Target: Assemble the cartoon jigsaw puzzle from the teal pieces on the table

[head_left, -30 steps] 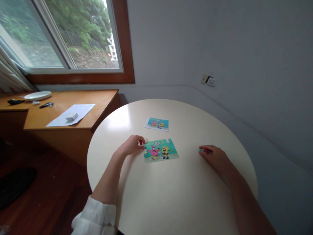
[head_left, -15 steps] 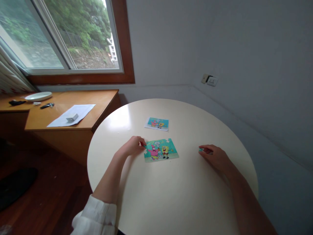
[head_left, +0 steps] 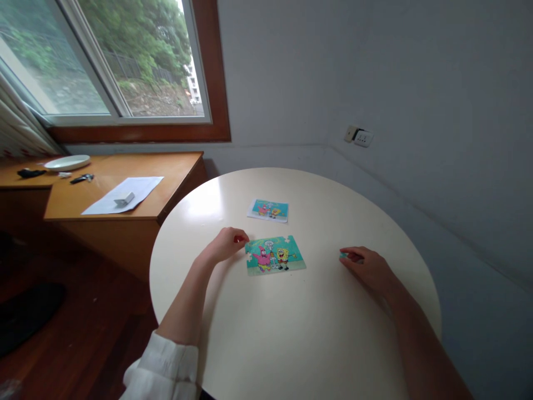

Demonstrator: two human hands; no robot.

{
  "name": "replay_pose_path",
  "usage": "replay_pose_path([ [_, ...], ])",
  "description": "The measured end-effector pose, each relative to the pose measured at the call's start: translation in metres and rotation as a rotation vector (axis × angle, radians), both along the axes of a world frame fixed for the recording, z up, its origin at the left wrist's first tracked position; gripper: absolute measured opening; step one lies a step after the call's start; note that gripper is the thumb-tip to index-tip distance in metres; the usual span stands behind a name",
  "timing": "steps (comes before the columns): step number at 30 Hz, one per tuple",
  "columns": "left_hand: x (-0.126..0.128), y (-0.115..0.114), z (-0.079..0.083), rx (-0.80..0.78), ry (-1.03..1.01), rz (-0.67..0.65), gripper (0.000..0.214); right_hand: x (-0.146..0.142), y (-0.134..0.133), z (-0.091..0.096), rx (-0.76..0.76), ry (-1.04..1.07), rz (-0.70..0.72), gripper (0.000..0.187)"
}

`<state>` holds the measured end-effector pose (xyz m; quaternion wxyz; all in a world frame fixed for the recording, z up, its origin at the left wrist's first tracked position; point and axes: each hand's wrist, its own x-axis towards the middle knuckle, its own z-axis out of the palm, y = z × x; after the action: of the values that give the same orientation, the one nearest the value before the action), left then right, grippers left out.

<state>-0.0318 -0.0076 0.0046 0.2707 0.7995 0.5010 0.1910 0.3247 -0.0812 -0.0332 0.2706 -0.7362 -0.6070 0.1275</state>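
A teal cartoon jigsaw puzzle (head_left: 275, 255) lies assembled near the middle of the round cream table (head_left: 291, 333), with small gaps at its left and top edges. My left hand (head_left: 225, 244) rests at the puzzle's left edge, fingers curled and pinched, fingertips just off the puzzle. My right hand (head_left: 366, 266) lies on the table to the right, fingers closed over a small teal puzzle piece (head_left: 343, 255). A smaller reference picture (head_left: 268, 210) of the same cartoon lies farther back.
A wooden desk (head_left: 125, 214) stands at the left under the window, carrying a paper sheet (head_left: 125, 194) with a small grey box, a white plate (head_left: 66, 163) and dark small items. Grey walls close in behind and at the right, with a socket (head_left: 358, 136).
My left hand has drawn slightly back from the puzzle's left edge. The right hand has stayed put on its piece.
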Motion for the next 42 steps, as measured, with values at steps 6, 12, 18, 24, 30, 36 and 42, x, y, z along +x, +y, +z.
replay_pose_path([
  [6,-0.003,0.0,0.003,-0.126,0.121,-0.047,0.031,0.001,-0.001,-0.001,0.025,0.009,0.002,0.026],
  [12,-0.002,-0.002,0.006,-0.108,0.072,-0.009,0.034,0.002,0.0,-0.002,0.012,0.003,0.005,0.028],
  [18,-0.002,-0.001,0.002,-0.144,0.088,-0.057,0.036,-0.001,-0.001,0.001,0.0,0.003,0.008,0.029],
  [24,-0.001,-0.002,0.007,-0.096,0.039,0.014,0.035,0.0,-0.001,0.001,0.017,0.011,0.014,0.026],
  [30,-0.001,-0.001,0.002,-0.128,0.056,-0.036,0.035,0.001,0.0,-0.001,0.026,0.022,0.016,0.022],
  [36,-0.001,0.001,-0.001,-0.14,0.073,-0.027,0.035,0.002,0.0,-0.004,0.041,-0.008,-0.009,0.026],
  [42,0.0,0.004,-0.003,-0.115,0.072,-0.012,0.034,0.002,0.001,-0.006,0.031,-0.037,0.009,0.025],
])
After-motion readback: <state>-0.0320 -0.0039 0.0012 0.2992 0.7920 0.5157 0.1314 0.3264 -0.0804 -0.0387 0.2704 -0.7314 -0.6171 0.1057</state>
